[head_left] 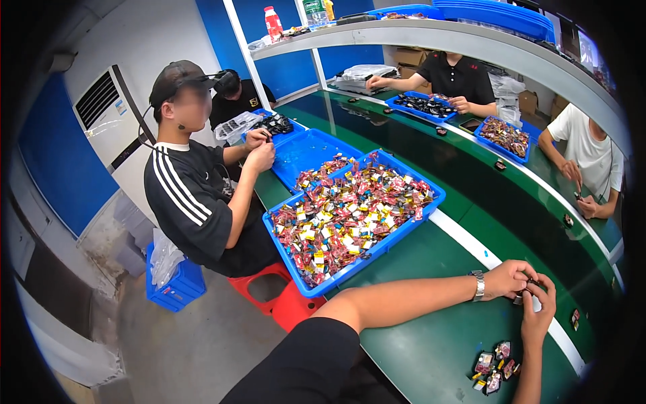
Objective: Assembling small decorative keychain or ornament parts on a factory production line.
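My left hand (509, 279), with a metal watch on the wrist, and my right hand (540, 311) meet above the green bench near the conveyor. Between their closed fingers is a small dark electronic part (519, 299); most of it is hidden by the fingertips. A loose group of small electronic assemblies (493, 369), with red boards and yellow and black pieces, lies on the bench beside my right forearm. Left of my hands, a large blue tray (304, 288) is heaped with red circuit boards carrying yellow and white pieces.
A dark green conveyor belt (471, 182) with scattered small parts runs past the bench. A co-worker (195, 175) sits at the left, handling a small part. Other people work across the belt beside blue trays (518, 157). A metal shelf (417, 32) spans overhead; a red stool (289, 306) stands below.
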Demonstrator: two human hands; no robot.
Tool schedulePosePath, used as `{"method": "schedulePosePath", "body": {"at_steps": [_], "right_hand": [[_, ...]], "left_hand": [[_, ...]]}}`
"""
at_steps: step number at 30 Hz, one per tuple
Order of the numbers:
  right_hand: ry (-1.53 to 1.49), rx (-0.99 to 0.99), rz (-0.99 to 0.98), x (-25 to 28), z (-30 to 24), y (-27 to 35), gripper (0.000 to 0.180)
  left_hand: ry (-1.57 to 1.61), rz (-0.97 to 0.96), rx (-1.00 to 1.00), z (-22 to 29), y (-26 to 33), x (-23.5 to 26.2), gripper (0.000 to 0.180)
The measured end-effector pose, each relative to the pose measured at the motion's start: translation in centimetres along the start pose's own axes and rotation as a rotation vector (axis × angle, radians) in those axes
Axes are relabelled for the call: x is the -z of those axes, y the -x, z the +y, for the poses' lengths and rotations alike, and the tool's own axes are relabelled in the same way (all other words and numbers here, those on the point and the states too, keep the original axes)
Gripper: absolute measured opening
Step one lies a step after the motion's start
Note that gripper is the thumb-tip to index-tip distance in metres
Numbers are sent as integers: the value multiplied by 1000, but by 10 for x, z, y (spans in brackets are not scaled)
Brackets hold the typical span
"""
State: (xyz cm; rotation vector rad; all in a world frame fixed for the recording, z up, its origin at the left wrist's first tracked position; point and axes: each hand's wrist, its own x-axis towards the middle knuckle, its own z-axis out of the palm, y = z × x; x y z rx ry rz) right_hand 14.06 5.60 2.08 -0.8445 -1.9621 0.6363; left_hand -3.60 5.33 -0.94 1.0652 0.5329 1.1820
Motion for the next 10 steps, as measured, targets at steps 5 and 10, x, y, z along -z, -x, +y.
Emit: {"method": "schedulePosePath", "body": {"at_steps": [5, 10], "right_hand": [[54, 33, 1, 11, -1, 4, 19], [202, 115, 42, 16, -5, 3, 16]], "left_hand": [[-2, -8, -2, -8, -7, -9, 22], [-13, -79, -60, -5, -6, -6, 36]]}}
